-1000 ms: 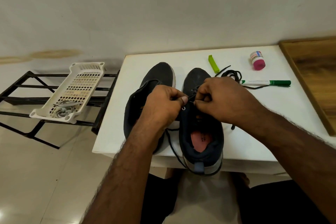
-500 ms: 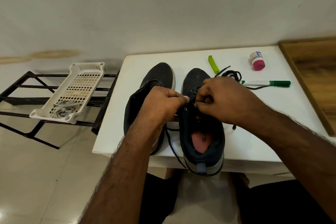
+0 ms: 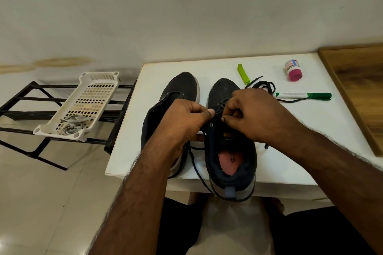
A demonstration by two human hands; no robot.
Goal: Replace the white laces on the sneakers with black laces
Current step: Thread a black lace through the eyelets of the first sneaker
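The left hand (image 3: pixel 182 122) has its fingers curled, thumb tip pressed against the black lace (image 3: pixel 219 111) at the upper eyelets of the right sneaker (image 3: pixel 229 151). The right hand (image 3: pixel 257 114) meets it from the other side, its fingers bent and pinching the same lace just beside the left thumb. A loose length of this lace runs down between the two shoes and hangs over the near edge of the table (image 3: pixel 290 151). The right sneaker stands upright with its heel toward the camera, a pink insole visible inside. The left sneaker (image 3: pixel 178 89) lies just beside it, partly hidden by the left forearm. Beyond the right hand sits a second black lace (image 3: pixel 267 85), bundled, near a green clip (image 3: pixel 243 74), a green marker (image 3: pixel 304 95) and a small pink-capped bottle (image 3: pixel 293 70). Off the table to the left, a white basket (image 3: pixel 91 97) on a black rack (image 3: pixel 24 109) holds the white laces (image 3: pixel 72 123).
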